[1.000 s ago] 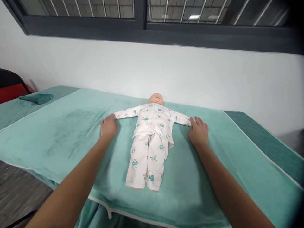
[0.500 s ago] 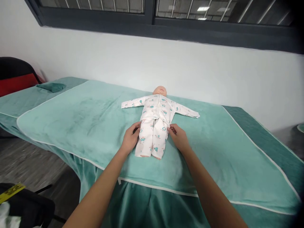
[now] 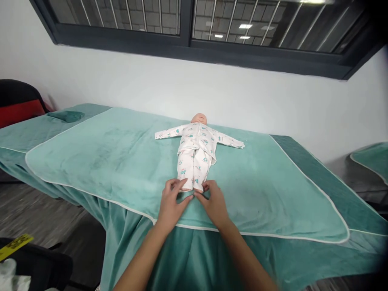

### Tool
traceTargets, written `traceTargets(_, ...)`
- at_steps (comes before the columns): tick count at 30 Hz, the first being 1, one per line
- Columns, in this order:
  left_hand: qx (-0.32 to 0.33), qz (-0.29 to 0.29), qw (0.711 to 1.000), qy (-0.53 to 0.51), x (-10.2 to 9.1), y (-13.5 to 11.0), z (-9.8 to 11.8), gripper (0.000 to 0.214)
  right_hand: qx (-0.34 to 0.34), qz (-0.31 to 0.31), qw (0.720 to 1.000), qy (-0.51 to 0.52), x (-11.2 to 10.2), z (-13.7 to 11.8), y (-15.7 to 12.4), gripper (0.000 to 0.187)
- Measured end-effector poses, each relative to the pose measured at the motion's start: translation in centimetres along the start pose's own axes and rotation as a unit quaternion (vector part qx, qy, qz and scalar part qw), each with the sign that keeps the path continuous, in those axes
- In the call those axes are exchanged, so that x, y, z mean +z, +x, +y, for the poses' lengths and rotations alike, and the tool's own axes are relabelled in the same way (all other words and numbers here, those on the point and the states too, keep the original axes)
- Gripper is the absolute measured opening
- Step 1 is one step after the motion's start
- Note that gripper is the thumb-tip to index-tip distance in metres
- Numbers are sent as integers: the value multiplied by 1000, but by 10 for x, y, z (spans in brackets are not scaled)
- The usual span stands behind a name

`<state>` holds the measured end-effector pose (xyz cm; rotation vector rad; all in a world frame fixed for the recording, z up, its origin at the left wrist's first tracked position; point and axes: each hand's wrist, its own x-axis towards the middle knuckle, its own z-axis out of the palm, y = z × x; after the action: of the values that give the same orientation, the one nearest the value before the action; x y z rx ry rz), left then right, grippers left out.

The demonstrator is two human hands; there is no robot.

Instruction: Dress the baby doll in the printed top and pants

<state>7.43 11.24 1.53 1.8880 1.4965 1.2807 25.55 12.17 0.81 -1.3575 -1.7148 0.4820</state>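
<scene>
A baby doll (image 3: 197, 151) in white printed pyjamas lies on its back on a light green towel (image 3: 121, 161), arms spread, head toward the wall. My left hand (image 3: 171, 202) and my right hand (image 3: 214, 202) are side by side at the doll's feet. Each hand has its fingers pinched on the cuffs of the pyjama trouser legs. The doll's feet are hidden behind my fingers.
The towel covers a bed with a darker green sheet (image 3: 306, 157) against a white wall under a dark-framed window (image 3: 188, 24). A folded green cloth (image 3: 65, 116) lies at the far left. A red and black chair (image 3: 18, 107) stands left. Another green-covered surface (image 3: 371, 159) shows at right.
My hands have moved from the doll's sleeve ends, past its waist, down to the trouser cuffs at its feet. The view has pulled back from the bed.
</scene>
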Motion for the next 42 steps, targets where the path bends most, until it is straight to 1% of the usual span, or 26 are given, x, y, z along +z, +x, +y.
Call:
traceTargets(2,35,6,995,90,5,2,4,43,10,20,1000,2,5,-5,2,20)
traceTargets(4,55,12,990,131,8,7,7,34,14,43,999,11,7,-10,6,17)
traceTargets(6,55,21,991,116,9,11,10,28,28,81,996,26,4,-12,9,16)
traceTargets(9,37,50,996,67,8,14,10,22,70,130,987,60,-6,-10,12,20)
traceTargets(11,29,61,996,55,9,14,7,21,92,131,983,87,-11,-6,11,21)
traceTargets(13,27,50,997,59,11,12,2,23,103,112,982,109,-14,-3,8,20)
traceTargets(15,27,40,996,69,12,10,-1,25,101,93,983,125,-14,-1,4,17)
traceTargets(17,33,44,995,80,12,8,-2,26,86,80,983,141,-15,-2,0,11)
traceTargets(19,55,57,991,105,10,6,1,26,58,72,984,154,-18,-7,-4,7)
traceTargets(22,119,80,974,173,5,6,13,26,17,89,981,171,-30,-20,-4,11)
traceTargets(24,158,63,964,202,5,7,25,28,7,114,975,190,-38,-29,-3,14)
traceTargets(26,175,21,961,212,9,10,37,30,6,125,971,206,-42,-36,-2,14)
traceTargets(29,159,-21,962,222,18,17,49,38,5,99,974,205,-41,-38,-1,12)
traceTargets(31,143,-36,962,231,23,22,52,46,7,75,978,195,-37,-34,-3,10)
traceTargets(33,144,-58,957,243,25,25,53,50,20,65,980,189,-33,-28,-6,6)
traceTargets(35,158,-79,952,251,25,27,52,45,44,67,978,193,-30,-23,-9,3)
traceTargets(37,170,-90,948,252,23,27,51,37,63,68,975,204,-29,-19,-11,5)
traceTargets(39,175,-97,948,249,20,26,51,33,69,71,972,214,-30,-15,-10,6)
traceTargets(42,181,-103,944,255,19,26,54,31,64,95,971,210,-31,-11,-8,3)
